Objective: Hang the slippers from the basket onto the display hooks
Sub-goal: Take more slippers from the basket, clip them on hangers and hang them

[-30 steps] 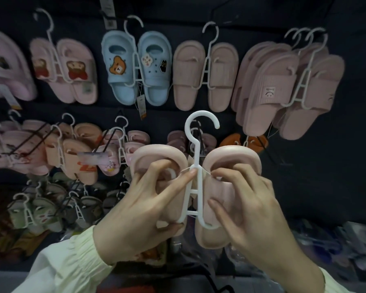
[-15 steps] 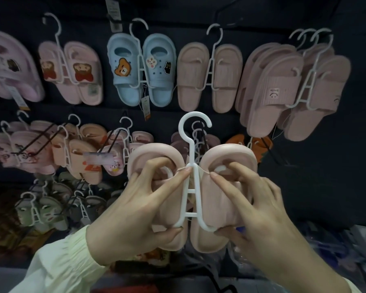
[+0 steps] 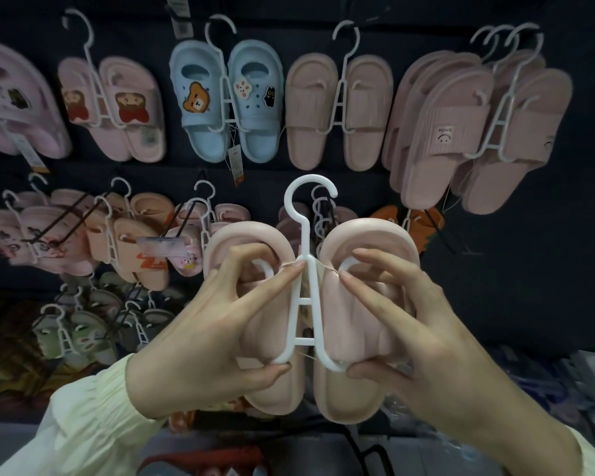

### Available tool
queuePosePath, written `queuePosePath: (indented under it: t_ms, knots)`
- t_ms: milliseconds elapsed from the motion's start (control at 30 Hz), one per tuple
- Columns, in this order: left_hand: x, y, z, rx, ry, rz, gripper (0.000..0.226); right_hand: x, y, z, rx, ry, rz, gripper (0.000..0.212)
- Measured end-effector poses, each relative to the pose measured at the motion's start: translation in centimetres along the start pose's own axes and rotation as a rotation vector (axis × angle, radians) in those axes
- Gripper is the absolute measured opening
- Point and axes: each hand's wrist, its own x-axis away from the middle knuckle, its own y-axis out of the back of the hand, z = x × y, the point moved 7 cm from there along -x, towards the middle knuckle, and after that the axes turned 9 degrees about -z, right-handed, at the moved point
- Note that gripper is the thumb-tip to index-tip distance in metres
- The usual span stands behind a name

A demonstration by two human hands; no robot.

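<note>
Closest in, a cream sleeve (image 3: pixel 83 424) leads up to the left hand (image 3: pixel 200 338). It grips the left shoe of the pink slippers (image 3: pixel 347 389). Its thumb sits under the bottom left tip of the white hanger (image 3: pixel 305 242), and its pointing finger touches the hanger where the two side bars meet. The other fingers curl into the shoe's opening.

The right hand (image 3: pixel 423 331) grips the right shoe the same way. Its thumb is tucked under the hanger's bottom right tip and its fingers curl over the shoe. A second ago that thumb lay flat on the shoe, higher up. It has since slid down to the tip.

A second ago the hanger leaned a little and the two shoes sat close together. Now the hanger stands straight and the shoes spread apart, one on each side. The pair has stayed in about the same spot, held up in the air in front of the wall. Its hook top is free and touches no display hook.

Behind it, the lower row shows an orange pair (image 3: pixel 389 218) and green slippers (image 3: pixel 79 338). Higher on the dark wall hang blue slippers (image 3: pixel 255 108) with a bear, a plain pink pair (image 3: pixel 310 111) and a stack of smiley slippers (image 3: pixel 450 132).
</note>
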Motion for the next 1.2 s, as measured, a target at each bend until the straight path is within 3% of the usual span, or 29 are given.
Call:
queuePosePath:
  t_ms: [333,567,800,1200]
  knots:
    - [0.8,-0.7,-1.4,-0.032,-0.029,0.068,0.110,-1.1,1.8,-1.2,-0.036,-0.110,-0.109,0.073]
    - [0.9,-1.0,-1.7,0.021,-0.059,0.111,0.107,-1.5,2.3,-2.3,-0.063,-0.211,-0.136,0.046]
    - [1.5,-0.8,-1.9,0.046,-0.060,0.139,0.106,-1.0,1.8,-3.1,-0.085,-0.261,-0.141,0.042]
    - [1.5,-0.5,-2.1,0.114,-0.066,0.116,0.103,0.3,0.7,-3.7,-0.327,-0.387,-0.164,0.025]
